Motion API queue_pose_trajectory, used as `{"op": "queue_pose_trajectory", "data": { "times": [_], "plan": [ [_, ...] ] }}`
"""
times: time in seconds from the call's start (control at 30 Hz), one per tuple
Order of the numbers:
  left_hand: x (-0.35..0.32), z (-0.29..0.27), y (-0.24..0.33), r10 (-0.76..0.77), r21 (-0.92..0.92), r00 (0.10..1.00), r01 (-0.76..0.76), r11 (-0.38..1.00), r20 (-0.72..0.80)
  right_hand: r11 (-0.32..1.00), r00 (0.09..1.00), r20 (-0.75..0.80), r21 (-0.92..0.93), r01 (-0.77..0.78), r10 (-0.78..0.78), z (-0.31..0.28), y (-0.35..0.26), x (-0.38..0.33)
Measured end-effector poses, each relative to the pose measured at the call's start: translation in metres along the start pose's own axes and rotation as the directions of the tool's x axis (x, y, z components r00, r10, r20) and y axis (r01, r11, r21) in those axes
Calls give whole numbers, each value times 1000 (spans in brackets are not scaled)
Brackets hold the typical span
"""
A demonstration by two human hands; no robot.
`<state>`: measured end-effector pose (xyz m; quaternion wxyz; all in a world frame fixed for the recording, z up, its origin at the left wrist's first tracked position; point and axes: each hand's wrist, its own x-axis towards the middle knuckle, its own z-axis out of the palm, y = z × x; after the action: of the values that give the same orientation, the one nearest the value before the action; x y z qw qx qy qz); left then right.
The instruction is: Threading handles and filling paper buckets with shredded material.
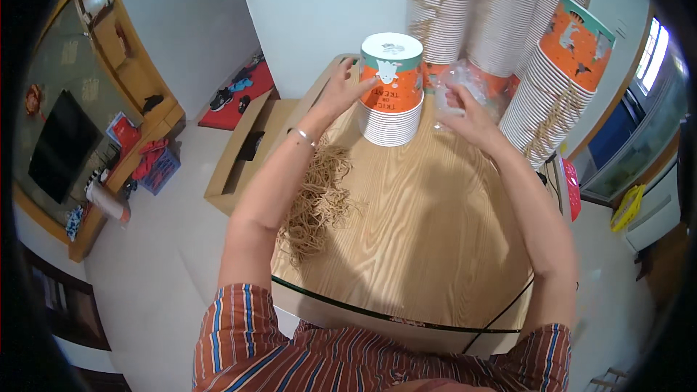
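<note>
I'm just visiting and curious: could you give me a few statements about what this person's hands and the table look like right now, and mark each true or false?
1. The left hand touches the short stack of upside-down orange paper cups. True.
2. The right hand holds a pair of scissors. False: it grips clear plastic wrap.
3. A heap of tan rubber bands lies on the wooden table by the left forearm. True.
4. The tall cup stacks stand on the floor. False: they rise at the table's far edge.
</note>
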<state>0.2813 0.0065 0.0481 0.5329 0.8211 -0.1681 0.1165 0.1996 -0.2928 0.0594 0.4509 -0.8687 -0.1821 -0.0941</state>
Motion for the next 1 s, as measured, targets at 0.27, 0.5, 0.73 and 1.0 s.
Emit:
{"op": "queue_pose_trajectory", "data": {
  "times": [0.27,0.5,0.73,1.0],
  "plan": [
    [36,28,-15,116,-315,974,-50,948,195,944,992,-101,328,-32,69,53,30,81],
    [35,10,-13,114,-312,979,-56,948,169,869,992,-121,494,35,28,73,-1,78],
    [45,-8,21,263,-271,962,-234,934,79,880,950,-268,396,262,-162,56,-26,82],
    [37,-40,97,438,-234,898,-417,878,45,889,920,-355,351,293,-163,22,-91,79]
  ]
}}
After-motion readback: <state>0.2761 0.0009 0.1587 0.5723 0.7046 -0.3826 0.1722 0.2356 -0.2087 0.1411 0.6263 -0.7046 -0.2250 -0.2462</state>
